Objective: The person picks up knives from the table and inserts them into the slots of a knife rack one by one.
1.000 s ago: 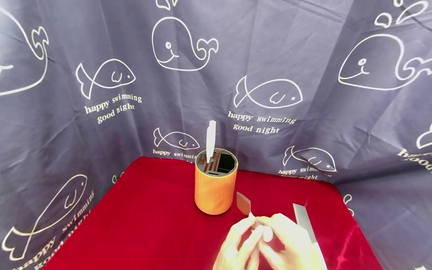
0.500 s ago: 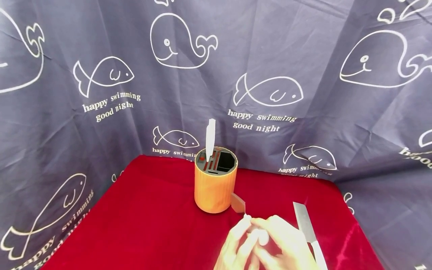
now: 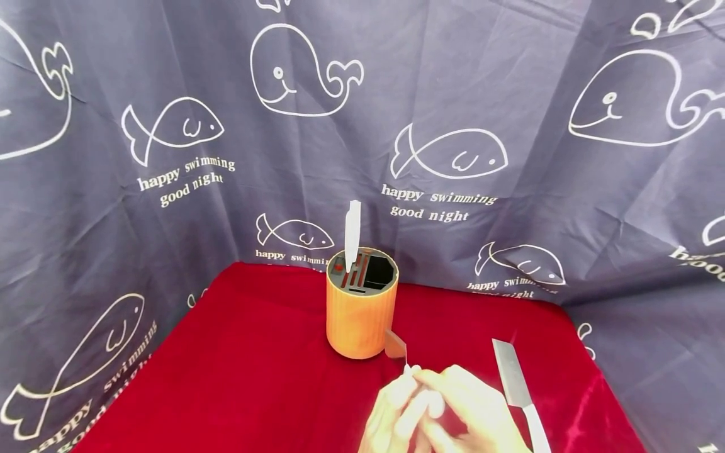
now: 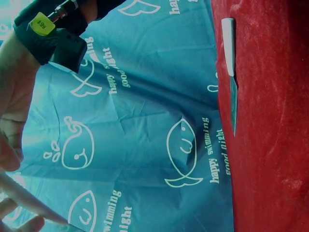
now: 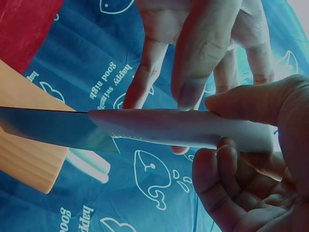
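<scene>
Both hands hold a white-handled kitchen knife (image 5: pixel 159 126) with its blade (image 3: pixel 395 345) pointing toward an orange round knife block (image 3: pixel 357 327). The blade tip overlaps the block's lower right side in the head view. My right hand (image 3: pixel 472 402) grips the rear end of the handle, thumb above and fingers curled below. Farther forward on the handle is my left hand (image 3: pixel 391 415), its thumb (image 5: pixel 190 92) at the upper edge and fingers behind. In the left wrist view the held knife (image 4: pixel 34 203) shows only partly, at the lower left.
Another knife's white handle (image 3: pixel 352 236) sticks up from the slotted top of the block. To the right of my hands, a square-bladed knife (image 3: pixel 511 374) lies on the red cloth (image 3: pixel 255 377). A grey-blue curtain (image 3: pixel 317 170) with fish prints hangs around the back and sides.
Both hands and the held knife have shifted slightly left, bringing the blade from beside the block to overlapping its side in view. More of the lying knife's handle shows.
</scene>
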Tool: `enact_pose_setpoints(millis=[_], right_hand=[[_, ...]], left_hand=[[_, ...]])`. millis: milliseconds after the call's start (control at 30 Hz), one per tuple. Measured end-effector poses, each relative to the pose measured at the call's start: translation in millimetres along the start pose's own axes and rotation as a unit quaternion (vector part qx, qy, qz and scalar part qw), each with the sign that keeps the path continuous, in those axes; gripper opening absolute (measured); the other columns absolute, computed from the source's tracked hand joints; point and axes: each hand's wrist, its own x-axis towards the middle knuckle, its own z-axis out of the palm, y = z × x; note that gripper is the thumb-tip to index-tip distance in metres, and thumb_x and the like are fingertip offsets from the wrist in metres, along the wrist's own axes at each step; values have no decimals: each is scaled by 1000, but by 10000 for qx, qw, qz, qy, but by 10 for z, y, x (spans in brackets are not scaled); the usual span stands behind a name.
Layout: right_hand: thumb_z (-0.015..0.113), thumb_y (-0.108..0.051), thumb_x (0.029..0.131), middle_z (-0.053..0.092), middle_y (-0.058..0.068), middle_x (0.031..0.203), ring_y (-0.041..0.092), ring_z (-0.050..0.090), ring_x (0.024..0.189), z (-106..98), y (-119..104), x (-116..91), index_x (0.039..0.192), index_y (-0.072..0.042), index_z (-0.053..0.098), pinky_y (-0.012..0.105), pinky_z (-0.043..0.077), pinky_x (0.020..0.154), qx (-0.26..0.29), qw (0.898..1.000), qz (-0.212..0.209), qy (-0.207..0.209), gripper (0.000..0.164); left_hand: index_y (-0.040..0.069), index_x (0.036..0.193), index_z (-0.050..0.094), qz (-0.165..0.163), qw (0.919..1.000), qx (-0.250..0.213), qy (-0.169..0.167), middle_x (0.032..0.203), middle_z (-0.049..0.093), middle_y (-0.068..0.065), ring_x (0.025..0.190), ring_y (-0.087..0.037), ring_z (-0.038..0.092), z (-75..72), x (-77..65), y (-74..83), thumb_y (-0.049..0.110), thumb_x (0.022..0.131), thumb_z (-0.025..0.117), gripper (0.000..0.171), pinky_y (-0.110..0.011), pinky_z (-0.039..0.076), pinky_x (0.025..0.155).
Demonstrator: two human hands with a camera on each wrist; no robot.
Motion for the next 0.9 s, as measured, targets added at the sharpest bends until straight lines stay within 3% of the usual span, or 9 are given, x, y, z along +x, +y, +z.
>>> enact_pose_setpoints(millis=[200,400,700,900], right_hand=[[57,-36,100,64,-5,87,3,58,80,-15,-25,3,121,-2,70,14,51,74,-95,9997,91,-229,42],[55,-37,100,62,-6,84,3,57,77,6,-49,-4,119,-4,70,14,50,72,-165,9995,120,-261,41],[55,-39,100,64,-7,85,2,58,78,21,-57,-23,118,-6,70,12,50,72,-116,9993,181,-314,40],[54,-39,100,62,-9,83,1,57,75,18,-55,-27,119,-8,70,11,48,70,-79,9992,150,-369,40]], left_hand=[[-6,101,62,231,9994,230,64,100,69,-23,90,-32,72,7,-56,-31,3,98,54,12,-33,62,76],[0,106,66,24,9991,306,-277,106,69,-21,95,-29,71,-33,-175,18,10,100,54,16,-34,62,78],[2,102,66,504,9968,496,-374,95,71,-15,88,-25,70,-113,-80,-61,13,101,55,16,-29,62,70],[3,102,67,582,9961,530,-390,92,71,-15,86,-24,71,-115,-134,-75,12,99,55,16,-28,62,71]])
